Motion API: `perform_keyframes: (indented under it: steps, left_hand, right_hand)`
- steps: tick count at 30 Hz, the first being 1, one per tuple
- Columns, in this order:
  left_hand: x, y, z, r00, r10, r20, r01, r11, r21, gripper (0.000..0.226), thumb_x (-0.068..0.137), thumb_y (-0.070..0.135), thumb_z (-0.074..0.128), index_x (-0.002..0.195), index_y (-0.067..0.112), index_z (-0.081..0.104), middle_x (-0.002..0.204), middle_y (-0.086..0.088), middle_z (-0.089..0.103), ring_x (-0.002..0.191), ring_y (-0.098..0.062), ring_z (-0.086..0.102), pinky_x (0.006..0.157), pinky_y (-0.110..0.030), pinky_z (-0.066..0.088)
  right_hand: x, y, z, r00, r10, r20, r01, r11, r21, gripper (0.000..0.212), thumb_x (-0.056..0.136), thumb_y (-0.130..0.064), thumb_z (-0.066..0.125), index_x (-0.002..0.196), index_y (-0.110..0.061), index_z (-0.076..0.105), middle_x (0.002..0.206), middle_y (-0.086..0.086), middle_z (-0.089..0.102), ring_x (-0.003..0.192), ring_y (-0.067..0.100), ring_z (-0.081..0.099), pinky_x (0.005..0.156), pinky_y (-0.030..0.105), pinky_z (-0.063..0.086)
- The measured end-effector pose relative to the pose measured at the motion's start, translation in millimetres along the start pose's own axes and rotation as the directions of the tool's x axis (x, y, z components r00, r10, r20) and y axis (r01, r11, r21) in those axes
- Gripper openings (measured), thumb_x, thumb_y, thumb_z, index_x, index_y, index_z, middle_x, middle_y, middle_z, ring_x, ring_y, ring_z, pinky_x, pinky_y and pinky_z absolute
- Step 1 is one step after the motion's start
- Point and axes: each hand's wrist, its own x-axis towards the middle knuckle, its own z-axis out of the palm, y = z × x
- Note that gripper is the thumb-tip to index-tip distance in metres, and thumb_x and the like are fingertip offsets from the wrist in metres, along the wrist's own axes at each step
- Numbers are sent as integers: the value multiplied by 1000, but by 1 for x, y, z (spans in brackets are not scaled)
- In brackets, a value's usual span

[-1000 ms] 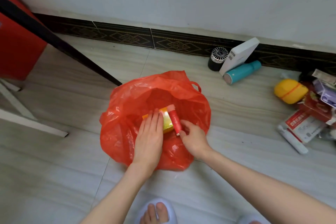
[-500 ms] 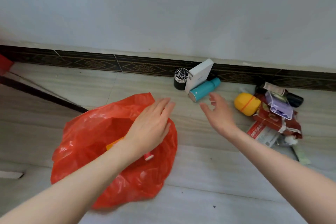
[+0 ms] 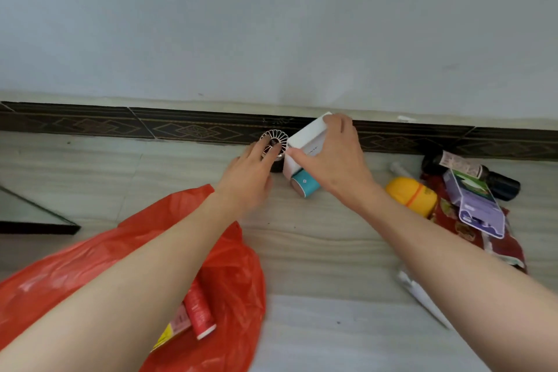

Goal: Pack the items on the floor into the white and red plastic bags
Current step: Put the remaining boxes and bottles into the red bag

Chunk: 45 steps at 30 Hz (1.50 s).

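Hands are reaching away from the red plastic bag [image 3: 229,275] toward the items against the skirting, so the step in hand is, I judge, picking up the next things to pack. The right hand [image 3: 332,160] is closing on the white box [image 3: 305,142]: the thumb is lying along its near edge and the fingers are curling over its top corner, so it is gripping the box. The left hand [image 3: 250,178] is arriving at the small black fan [image 3: 273,145] (the one with a silver wire grille); its fingers are lying nearly straight against the grille, touching it but not yet wrapping around it.

Just below the box, partly under the right hand, the teal bottle [image 3: 303,186] is lying on its side. The yellow container [image 3: 410,198] and a pile of packets [image 3: 471,214] are waiting further to the right.

The bag is lying behind the left forearm, near the person, with a red tube [image 3: 199,308] showing at its mouth. The next move is calling for a firm hold on the fan, then carrying both things back to the bag's opening. No white bag is showing in this view.
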Motion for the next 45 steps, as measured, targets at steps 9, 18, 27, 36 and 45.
perform_keyframes:
  steps: [9, 18, 27, 36, 45]
  left_hand:
    - [4, 7, 6, 982, -87, -168, 50, 976, -212, 38, 80, 10, 66, 114, 2, 50, 125, -18, 37, 99, -35, 52, 83, -47, 48]
    - [-20, 22, 2, 980, -184, -79, 158, 952, -262, 69, 77, 18, 69, 136, 7, 34, 125, -16, 36, 115, -34, 43, 95, -40, 41]
    - [-106, 27, -87, 961, -188, -204, 101, 923, -372, 62, 69, 33, 71, 121, 12, 45, 110, -2, 34, 98, -22, 50, 89, -30, 42]
    - [-255, -5, -107, 969, -67, -239, 71, 997, 9, 64, 62, 52, 53, 112, 11, 54, 100, -3, 52, 93, -24, 48, 80, -35, 39]
    - [-256, -50, -73, 920, -198, -339, 258, 956, 140, 64, 65, 51, 50, 115, 11, 54, 107, -9, 54, 110, -29, 37, 91, -40, 23]
  right_hand:
    - [-61, 53, -13, 1000, -12, 7, 12, 1000, -1, 94, 67, -33, 75, 142, -5, 24, 129, 14, 31, 119, 20, 35, 95, 6, 16]
    - [-93, 44, -25, 999, 43, 19, -42, 999, -28, 81, 70, -39, 73, 137, -14, 34, 133, 8, 30, 124, 17, 32, 91, 11, 23]
    - [-159, 9, -54, 986, 167, -18, -162, 973, 163, 66, 73, -41, 71, 128, -16, 45, 118, -1, 33, 110, 13, 42, 92, 15, 27]
    - [-243, -28, -34, 988, 120, 97, -150, 895, 421, 58, 58, -58, 55, 105, -25, 53, 103, -3, 50, 93, 11, 57, 84, 25, 47]
    - [-224, -60, 28, 939, 277, 205, -341, 834, 434, 44, 68, -44, 76, 99, -28, 50, 105, -5, 47, 100, 12, 53, 91, 28, 45]
